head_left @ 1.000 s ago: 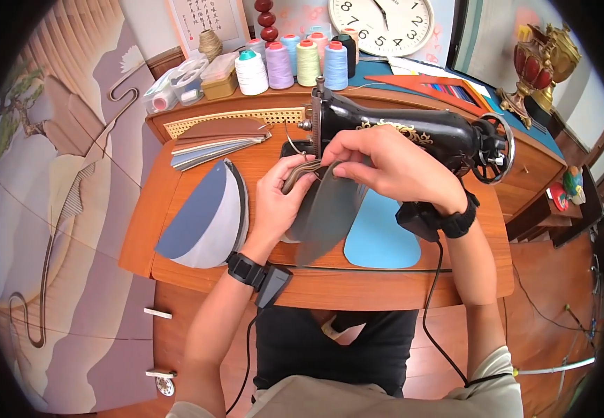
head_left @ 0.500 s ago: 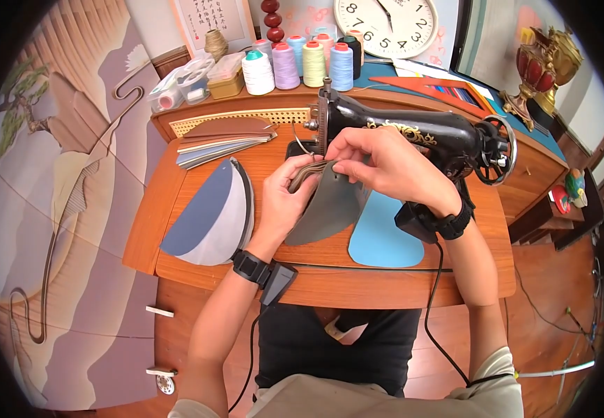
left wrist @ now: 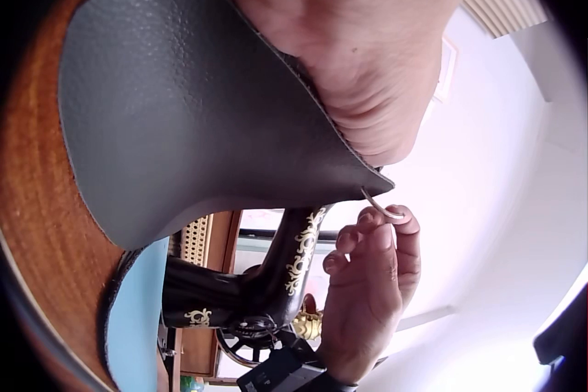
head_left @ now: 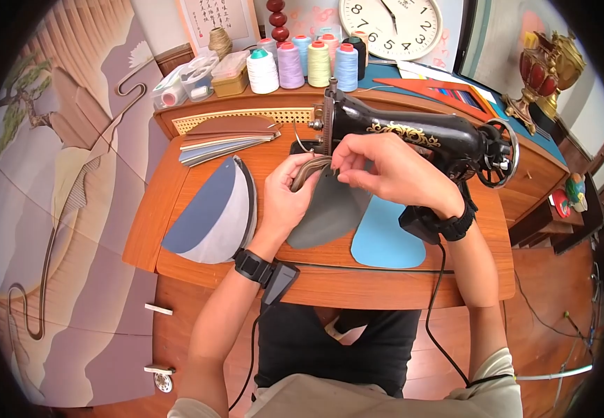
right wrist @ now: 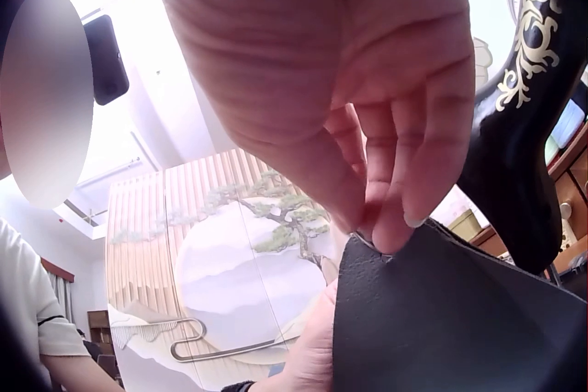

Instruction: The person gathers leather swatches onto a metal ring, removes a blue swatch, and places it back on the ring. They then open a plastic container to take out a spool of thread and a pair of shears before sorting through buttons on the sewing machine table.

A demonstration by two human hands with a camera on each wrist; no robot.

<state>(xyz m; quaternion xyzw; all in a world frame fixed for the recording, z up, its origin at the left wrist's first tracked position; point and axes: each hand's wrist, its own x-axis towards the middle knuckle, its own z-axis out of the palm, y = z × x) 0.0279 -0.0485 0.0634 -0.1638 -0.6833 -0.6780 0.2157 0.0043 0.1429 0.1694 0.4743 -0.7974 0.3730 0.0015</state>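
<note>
My left hand (head_left: 288,198) grips a stack of brown and grey leather swatches (head_left: 308,172) by the narrow end, in front of the sewing machine. A dark grey leather swatch (head_left: 330,212) hangs from that end, its broad part low over the table. In the left wrist view, a thin curved metal ring (left wrist: 378,208) passes through the tip of this swatch. The thumb and fingers of my right hand (head_left: 392,167) pinch the ring there. In the right wrist view, those fingertips are right at the swatch's corner (right wrist: 367,268) and hide the ring.
A black sewing machine (head_left: 399,125) stands behind the hands. Blue and grey half-round pieces (head_left: 208,216) lie left, a light blue piece (head_left: 389,237) right. A fan of swatches (head_left: 225,143) lies at the back left, below thread spools (head_left: 291,66) on a shelf.
The dark grey swatch has swung up and left from its blurred, lower position and now hangs beside the stack. My right fingertips have drawn slightly off its corner. The head view has shifted slightly.
</note>
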